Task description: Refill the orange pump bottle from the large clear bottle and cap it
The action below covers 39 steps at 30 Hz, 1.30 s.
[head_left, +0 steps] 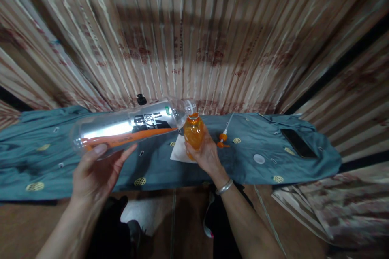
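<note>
Held almost level by my left hand point(99, 170) is a large clear bottle point(130, 123) with a silver, black and orange label. Its uncapped neck points right, right at the mouth of a small orange see-through bottle point(193, 131). Fingers of my right hand point(206, 151) wrap around that smaller bottle, which stands roughly upright. Whether liquid is flowing between the two mouths I cannot tell. A folded white cloth or tissue point(179, 151) lies beneath the orange bottle. To the right rests an orange pump top point(224, 137) with its clear tube.
The narrow surface has a teal patterned cloth point(164, 172). On it lie a white round disc point(259, 159) and a black phone point(298, 143). A small black object point(141, 99) is at the back edge. Striped curtains point(194, 40) hang close behind.
</note>
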{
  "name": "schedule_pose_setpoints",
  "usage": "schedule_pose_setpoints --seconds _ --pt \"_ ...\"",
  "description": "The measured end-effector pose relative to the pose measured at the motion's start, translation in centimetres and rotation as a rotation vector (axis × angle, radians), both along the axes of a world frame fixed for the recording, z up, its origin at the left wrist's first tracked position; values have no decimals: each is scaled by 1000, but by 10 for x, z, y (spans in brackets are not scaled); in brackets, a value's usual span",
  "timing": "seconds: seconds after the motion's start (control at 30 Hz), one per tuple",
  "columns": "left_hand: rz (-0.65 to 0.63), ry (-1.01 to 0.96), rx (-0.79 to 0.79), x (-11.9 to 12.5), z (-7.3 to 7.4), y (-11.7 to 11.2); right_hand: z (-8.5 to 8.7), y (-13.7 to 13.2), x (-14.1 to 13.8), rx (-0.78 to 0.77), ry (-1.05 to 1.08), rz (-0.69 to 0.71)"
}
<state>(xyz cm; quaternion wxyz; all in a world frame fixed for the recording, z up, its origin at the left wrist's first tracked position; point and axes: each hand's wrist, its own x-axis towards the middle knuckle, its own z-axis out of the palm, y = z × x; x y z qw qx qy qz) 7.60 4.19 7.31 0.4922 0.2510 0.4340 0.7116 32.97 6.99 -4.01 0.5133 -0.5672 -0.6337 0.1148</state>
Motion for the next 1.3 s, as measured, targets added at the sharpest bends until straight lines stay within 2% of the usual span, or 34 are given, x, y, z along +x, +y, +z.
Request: schedule_pose_setpoints --seconds 0.6,0.8,1.0,1.3 --pt "-24 8 66 0 4 -3 4 -1 -1 17 21 26" --pt "-25 2 68 1 7 -5 1 0 1 15 11 7" --pt "-23 -13 81 1 6 -4 -1 0 0 20 18 14" --pt "-55 -6 99 0 3 -5 5 -2 0 23 19 22"
